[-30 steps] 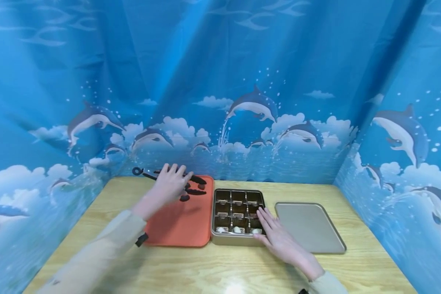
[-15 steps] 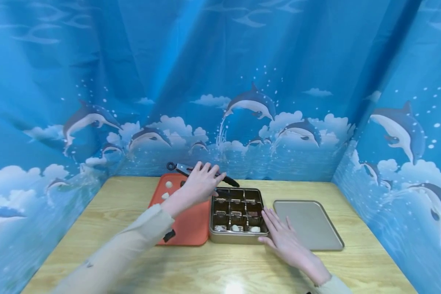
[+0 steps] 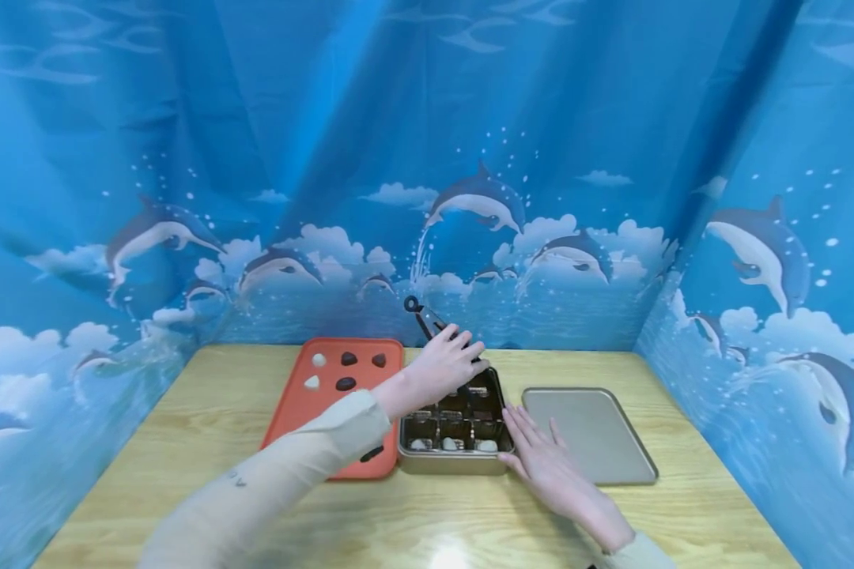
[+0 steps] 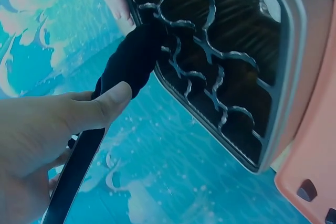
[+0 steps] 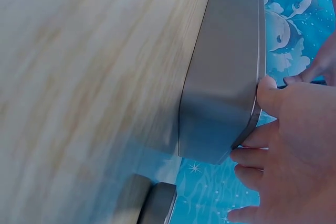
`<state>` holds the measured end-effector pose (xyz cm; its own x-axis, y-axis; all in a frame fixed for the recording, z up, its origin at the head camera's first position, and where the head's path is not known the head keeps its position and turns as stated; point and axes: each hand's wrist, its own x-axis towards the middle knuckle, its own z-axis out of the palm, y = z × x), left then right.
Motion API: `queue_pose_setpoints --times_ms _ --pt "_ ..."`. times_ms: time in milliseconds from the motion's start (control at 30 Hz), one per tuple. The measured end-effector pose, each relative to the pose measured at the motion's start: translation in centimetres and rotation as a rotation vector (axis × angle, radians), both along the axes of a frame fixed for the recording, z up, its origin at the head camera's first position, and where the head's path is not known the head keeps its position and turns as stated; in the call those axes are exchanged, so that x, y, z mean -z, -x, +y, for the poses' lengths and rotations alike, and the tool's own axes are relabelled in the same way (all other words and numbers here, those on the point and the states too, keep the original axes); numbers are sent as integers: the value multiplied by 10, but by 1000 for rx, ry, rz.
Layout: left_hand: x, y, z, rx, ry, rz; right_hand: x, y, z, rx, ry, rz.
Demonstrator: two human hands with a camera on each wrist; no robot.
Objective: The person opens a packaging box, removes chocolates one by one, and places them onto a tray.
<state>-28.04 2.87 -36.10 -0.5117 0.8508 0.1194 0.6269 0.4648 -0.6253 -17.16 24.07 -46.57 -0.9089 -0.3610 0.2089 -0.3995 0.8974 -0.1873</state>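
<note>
Left hand: here it is (image 3: 447,363), above the far part of the box, thumb and fingers pinching the tongs.
Tongs: black ends (image 4: 131,59) reaching over the far right compartments, ring end poking up far left; whether the tips grip anything, I cannot tell.
Right hand: palm down at the box's right side (image 3: 551,474), fingers straight, not curled, the thumb resting at the near right corner, one finger spread from the others.
Box: metal (image 3: 455,465), mid-table, dark grid inside, and look, a white bit (image 3: 450,445) in each of the three near compartments.
Tray: red (image 3: 292,427), just left of the box; two white pieces (image 3: 312,382) and three dark pieces (image 3: 345,384) showing on its far part, the left sleeve (image 3: 327,450) crossing over nearer.
Lid: flat on the right of the table (image 3: 591,438), well clear of the tray.
Backdrop: a dolphin curtain (image 3: 327,118) on the far side.
</note>
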Motion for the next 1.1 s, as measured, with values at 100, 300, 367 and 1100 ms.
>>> queue_pose_setpoints --times_ms 100,300,367,1100 --pt "2 -2 8 8 51 10 1 0 -1 1 -4 7" --pt "4 -6 21 6 125 21 1 1 -2 3 -1 -3" --pt "4 -8 25 -11 142 21 1 2 -3 4 -2 -2" --pt "13 -35 75 -308 246 11 2 2 -3 5 -4 18"
